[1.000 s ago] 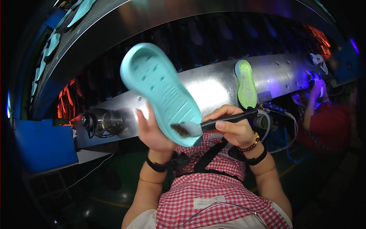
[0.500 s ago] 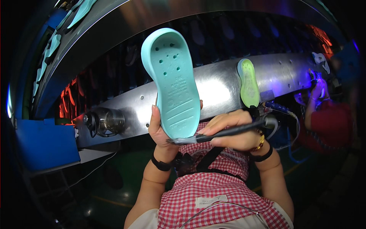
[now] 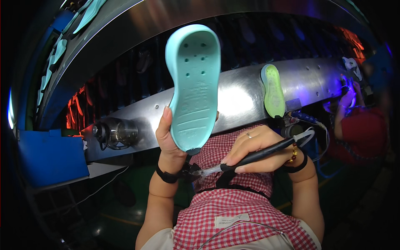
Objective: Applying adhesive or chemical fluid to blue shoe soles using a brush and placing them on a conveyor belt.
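Note:
Upright in my left hand [image 3: 167,135] is a turquoise shoe sole [image 3: 194,93], its hollow inner side showing. The thumb lies along its left edge, and fingertips show at the right edge. At the sole's lower end sits a small black patch [image 3: 193,151]. My right hand [image 3: 263,146] grips a brush [image 3: 262,153] with a black handle and a thin tube at its rear end. The brush's pale tip points left, below the sole and apart from it, near my left wrist.
Beyond my hands runs a curved metal bench [image 3: 237,100]. On it lie a yellow-green sole [image 3: 273,91] and a dark-lidded clear jar [image 3: 118,133]. A blue box [image 3: 52,160] stands at the left. A co-worker in red [image 3: 362,129] is at the right.
The brush has moved down, away from the sole's lower edge. The sole has shifted slightly right and turned a little, and the black patch at its lower end now shows.

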Demonstrator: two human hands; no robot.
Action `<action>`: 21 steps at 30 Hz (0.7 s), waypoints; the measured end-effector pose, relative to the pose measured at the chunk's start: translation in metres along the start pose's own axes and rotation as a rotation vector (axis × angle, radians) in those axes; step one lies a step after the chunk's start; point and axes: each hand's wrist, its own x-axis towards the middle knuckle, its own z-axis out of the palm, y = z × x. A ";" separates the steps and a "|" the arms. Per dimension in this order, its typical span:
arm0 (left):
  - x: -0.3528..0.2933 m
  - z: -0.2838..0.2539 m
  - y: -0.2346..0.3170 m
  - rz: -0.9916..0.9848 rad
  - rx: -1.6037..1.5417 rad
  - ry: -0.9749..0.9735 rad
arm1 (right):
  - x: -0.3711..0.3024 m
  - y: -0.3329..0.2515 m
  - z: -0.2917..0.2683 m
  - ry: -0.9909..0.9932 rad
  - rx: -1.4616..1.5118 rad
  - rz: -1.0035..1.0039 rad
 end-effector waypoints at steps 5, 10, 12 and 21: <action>0.007 0.013 0.001 -0.223 0.068 0.141 | 0.005 0.010 -0.022 0.094 -0.183 -0.042; 0.009 0.001 -0.002 -0.482 0.265 0.220 | -0.001 0.006 -0.038 -0.222 -0.275 0.002; 0.010 0.006 -0.003 -0.588 0.169 0.286 | -0.003 0.014 -0.040 -0.142 -0.299 -0.041; 0.010 -0.016 -0.005 -0.647 0.378 0.325 | -0.013 0.023 -0.061 -0.244 -0.478 0.020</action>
